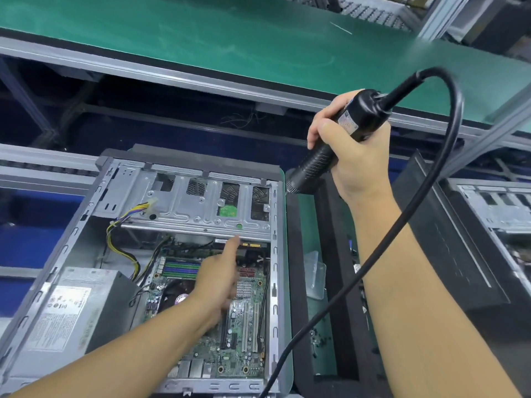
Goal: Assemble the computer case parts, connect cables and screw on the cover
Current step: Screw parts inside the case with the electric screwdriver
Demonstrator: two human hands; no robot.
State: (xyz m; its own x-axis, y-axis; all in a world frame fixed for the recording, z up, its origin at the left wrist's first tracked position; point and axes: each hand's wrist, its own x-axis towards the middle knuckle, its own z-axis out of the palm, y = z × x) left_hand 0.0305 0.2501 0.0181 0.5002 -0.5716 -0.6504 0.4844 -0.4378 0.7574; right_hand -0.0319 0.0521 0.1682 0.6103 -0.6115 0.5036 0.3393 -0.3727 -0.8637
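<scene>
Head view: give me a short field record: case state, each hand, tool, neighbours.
case: computer case lies open, cover off, motherboard and power supply exposed
left hand: inside the case above the motherboard, forefinger extended toward the drive cage, nothing held
right hand: raised right of the case, grips electric screwdriver, tip downward
cord: loops from the screwdriver's top down past the right forearm
neighbour: second case at far right
</scene>
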